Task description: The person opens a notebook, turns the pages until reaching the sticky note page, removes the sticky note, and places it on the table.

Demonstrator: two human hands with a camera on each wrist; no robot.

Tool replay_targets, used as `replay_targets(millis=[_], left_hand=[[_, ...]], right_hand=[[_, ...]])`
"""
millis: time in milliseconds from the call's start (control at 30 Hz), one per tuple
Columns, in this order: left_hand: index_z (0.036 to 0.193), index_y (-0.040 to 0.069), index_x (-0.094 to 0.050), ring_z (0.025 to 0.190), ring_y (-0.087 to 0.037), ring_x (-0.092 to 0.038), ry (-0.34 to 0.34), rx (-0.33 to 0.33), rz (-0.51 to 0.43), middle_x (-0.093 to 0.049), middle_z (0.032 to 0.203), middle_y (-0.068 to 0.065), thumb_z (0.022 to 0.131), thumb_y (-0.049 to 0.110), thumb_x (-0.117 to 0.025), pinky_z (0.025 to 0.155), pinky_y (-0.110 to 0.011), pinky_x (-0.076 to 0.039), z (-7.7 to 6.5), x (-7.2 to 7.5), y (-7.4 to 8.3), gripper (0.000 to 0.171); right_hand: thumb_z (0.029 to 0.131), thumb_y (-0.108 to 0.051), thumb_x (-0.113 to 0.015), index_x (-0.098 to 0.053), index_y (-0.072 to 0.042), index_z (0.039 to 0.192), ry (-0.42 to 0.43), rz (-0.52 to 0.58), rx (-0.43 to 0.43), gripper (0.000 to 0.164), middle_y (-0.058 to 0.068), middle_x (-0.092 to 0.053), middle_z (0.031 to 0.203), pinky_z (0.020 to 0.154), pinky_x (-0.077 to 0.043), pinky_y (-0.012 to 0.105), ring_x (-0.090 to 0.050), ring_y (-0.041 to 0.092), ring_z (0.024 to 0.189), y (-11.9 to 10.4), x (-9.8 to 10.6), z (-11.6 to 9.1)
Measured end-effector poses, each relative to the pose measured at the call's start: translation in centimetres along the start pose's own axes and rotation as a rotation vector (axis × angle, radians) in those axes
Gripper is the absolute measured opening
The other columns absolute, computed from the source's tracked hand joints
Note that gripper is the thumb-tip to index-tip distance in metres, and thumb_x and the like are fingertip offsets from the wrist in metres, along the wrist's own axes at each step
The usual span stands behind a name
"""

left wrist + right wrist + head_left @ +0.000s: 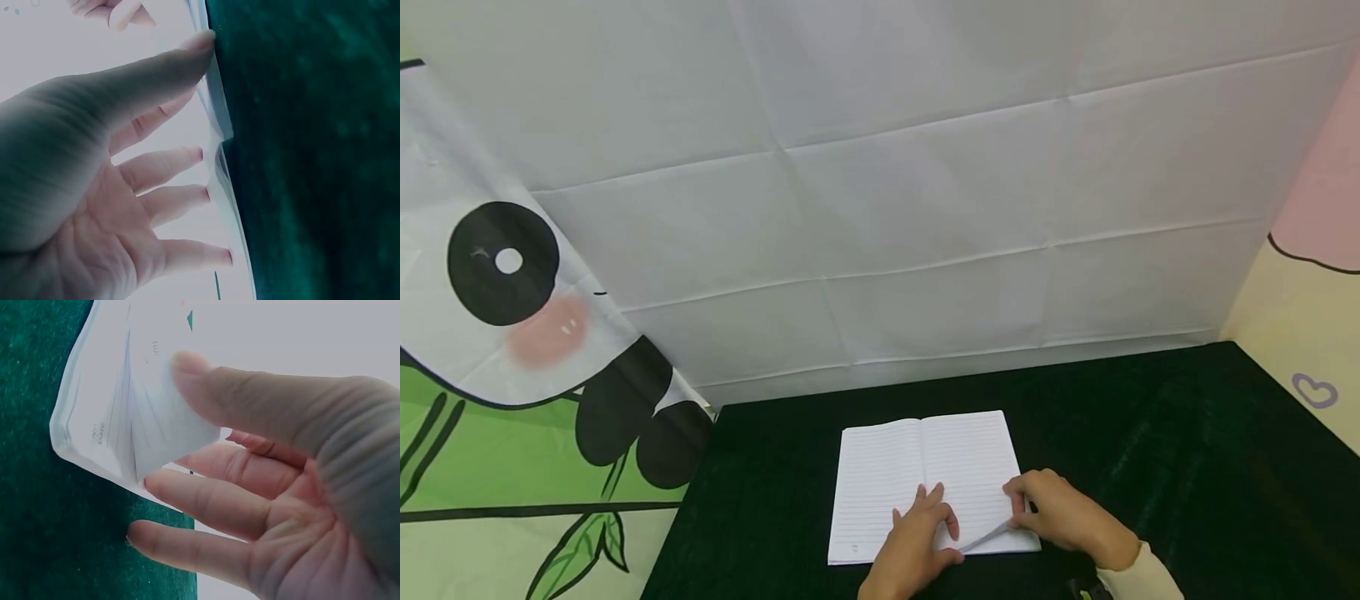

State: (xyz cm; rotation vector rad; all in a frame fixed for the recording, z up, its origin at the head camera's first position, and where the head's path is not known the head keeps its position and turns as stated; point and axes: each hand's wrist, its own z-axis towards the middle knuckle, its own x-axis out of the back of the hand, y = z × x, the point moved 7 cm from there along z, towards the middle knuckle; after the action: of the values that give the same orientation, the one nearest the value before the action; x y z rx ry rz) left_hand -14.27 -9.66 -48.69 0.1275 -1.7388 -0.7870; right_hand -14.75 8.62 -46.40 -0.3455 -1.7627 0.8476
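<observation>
A lined notebook (pixel 877 471) lies open and flat, its spine running away from me. My left hand (pixel 917 533) rests across the lower middle near the spine, fingers extended over the paper. In the left wrist view the left thumb (pixel 159 75) lies along the notebook's bottom edge. At the lower right corner, my right hand (pixel 1063 510) pinches a page between thumb and fingers. That page (pixel 175 428) is bent up off the sheets below in the right wrist view, and small print shows near its corner.
Dark green cloth (pixel 775 492) covers the table around the notebook. A white sheet (pixel 910 208) hangs behind it. To the left is a cartoon-printed cloth (pixel 535 383); a yellow and pink one (pixel 1300 333) hangs to the right.
</observation>
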Motion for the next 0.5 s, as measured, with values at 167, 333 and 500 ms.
replay_targets(millis=[167,333,500], left_hand=[[0.087,0.026,-0.061,0.146,-0.046,-0.039,-0.012,-0.014,-0.007,-0.053,0.152,-0.014,0.082,0.024,-0.083,0.104,-0.081,-0.030,0.12,0.08,0.14,0.022],[0.089,0.028,-0.063,0.147,-0.042,-0.040,-0.013,-0.018,-0.024,-0.053,0.152,-0.010,0.083,0.024,-0.082,0.108,-0.077,-0.031,0.04,0.29,-0.08,0.020],[0.090,0.028,-0.064,0.147,-0.040,-0.041,-0.006,-0.022,-0.023,-0.054,0.152,-0.008,0.089,0.020,-0.076,0.108,-0.077,-0.031,-0.10,0.36,-0.10,0.015]], right_hand=[[0.089,-0.020,-0.075,-0.061,-0.016,0.081,0.024,-0.008,0.057,0.017,-0.003,-0.065,0.089,0.063,-0.040,0.022,-0.049,0.005,0.072,-0.25,0.30,0.02],[0.089,-0.023,-0.075,-0.059,-0.017,0.081,0.020,-0.007,0.063,0.019,-0.005,-0.063,0.088,0.063,-0.040,0.022,-0.048,0.004,0.072,-0.26,0.23,0.02],[0.090,-0.023,-0.075,-0.059,-0.017,0.081,0.026,-0.007,0.055,0.019,-0.006,-0.061,0.085,0.062,-0.039,0.022,-0.048,0.004,0.070,-0.18,0.16,0.04]])
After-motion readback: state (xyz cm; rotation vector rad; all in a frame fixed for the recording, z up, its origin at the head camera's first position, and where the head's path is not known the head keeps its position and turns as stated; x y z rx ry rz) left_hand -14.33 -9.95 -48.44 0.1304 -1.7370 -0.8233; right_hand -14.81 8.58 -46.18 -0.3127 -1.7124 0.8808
